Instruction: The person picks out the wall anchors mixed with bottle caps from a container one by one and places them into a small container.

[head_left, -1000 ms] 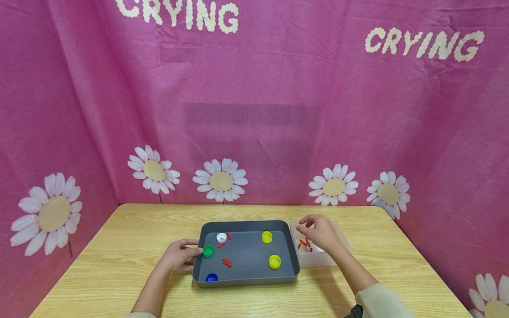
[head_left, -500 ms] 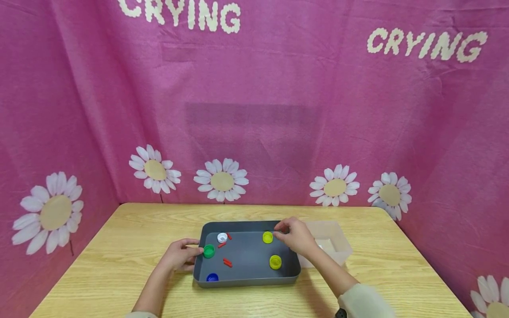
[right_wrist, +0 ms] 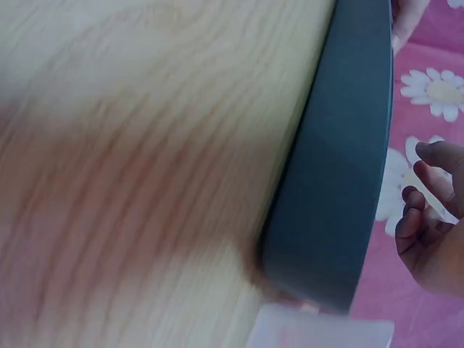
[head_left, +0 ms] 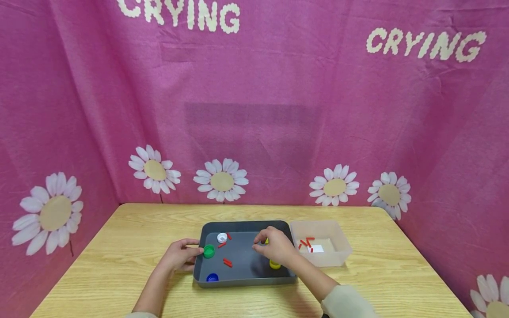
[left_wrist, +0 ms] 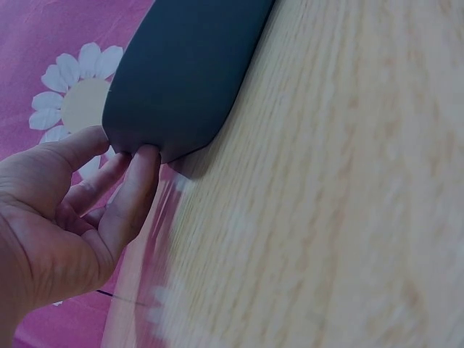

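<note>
My left hand grips the left end of a dark grey tray, thumb at the rim; the left wrist view shows fingertips against the outer wall. Above the tray's right half hovers my right hand, fingers bent and thumb and index fingertips close together. Whether something small is between them cannot be told. In the tray lie a white cap, a green cap, a blue cap and several small red sticks. Two yellow caps, including the near yellow cap, are partly hidden by my right hand.
A translucent box touches the tray's right side, holding several red sticks and a flat white piece. Both containers stand on a wooden table. A pink curtain hangs behind it.
My right hand has moved left from over the translucent box to above the tray, covering much of the yellow caps. My left hand has stayed at the tray's left end.
</note>
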Demonstrator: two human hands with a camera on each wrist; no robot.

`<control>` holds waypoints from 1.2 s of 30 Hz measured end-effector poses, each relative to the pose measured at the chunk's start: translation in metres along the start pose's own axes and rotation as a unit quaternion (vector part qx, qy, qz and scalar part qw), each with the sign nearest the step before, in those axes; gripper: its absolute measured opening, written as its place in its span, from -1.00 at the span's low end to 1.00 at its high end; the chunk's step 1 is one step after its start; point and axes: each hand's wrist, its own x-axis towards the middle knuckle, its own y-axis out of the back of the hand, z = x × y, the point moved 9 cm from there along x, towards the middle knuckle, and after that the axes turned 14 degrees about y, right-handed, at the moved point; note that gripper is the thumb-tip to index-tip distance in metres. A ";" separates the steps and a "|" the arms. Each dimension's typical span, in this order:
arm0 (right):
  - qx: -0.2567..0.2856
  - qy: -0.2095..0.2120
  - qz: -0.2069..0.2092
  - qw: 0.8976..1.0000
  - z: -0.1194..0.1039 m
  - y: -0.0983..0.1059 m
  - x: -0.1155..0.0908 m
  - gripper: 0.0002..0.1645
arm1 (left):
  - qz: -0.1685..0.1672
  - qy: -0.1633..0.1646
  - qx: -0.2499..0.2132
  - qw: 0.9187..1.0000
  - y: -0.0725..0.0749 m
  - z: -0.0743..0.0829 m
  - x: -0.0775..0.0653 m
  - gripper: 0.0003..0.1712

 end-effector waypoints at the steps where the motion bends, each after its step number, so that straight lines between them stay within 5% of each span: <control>1: 0.004 0.002 -0.005 1.000 -0.002 -0.004 0.000 -0.93 | -0.001 0.000 0.000 1.000 0.000 0.000 0.000 -0.50; 21: 0.026 -0.009 -0.061 0.998 -0.021 -0.063 0.007 -0.88 | -0.020 0.001 -0.006 1.000 -0.001 0.000 0.000 -0.46; 36: 0.022 -0.021 -0.081 0.996 -0.018 -0.076 0.010 -0.87 | -0.013 -0.002 -0.012 1.000 -0.001 0.000 -0.001 -0.48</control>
